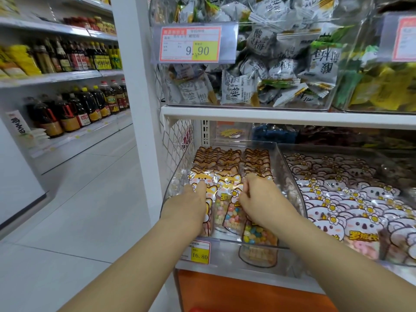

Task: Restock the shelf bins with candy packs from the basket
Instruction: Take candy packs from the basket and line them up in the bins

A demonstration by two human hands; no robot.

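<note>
The step in hand seems to be to settle the front row in the bin, and to do it well the packs should stand upright, faces forward, each one overlapping the one behind it like the rows toward 12 o'clock. It is better to press gently, because the film is thin and the beans inside can shift and make a pack lean. The clear plastic shelf bin point(227, 243) lies a little below the middle of the view, and in it stand the clear, fox-printed candy packs point(227, 212) filled with coloured jelly beans, in about three columns. The left hand point(191, 202) is at the 9 o'clock side of the front row; its fingers are nearly straight and lie flat on the face of the left pack, holding it back without gripping. The right hand point(258, 199) is at the 3 o'clock side; its fingers point(244, 192) are curled and appear to pinch the top edge of a pack between the middle and right columns. A neighbouring clear bin of koala-printed packs point(337, 192) stands just beside, at 3 o'clock, and a yellow price tag point(199, 254) hangs under the left wrist at 6 o'clock. The basket is not plainly in view.
</note>
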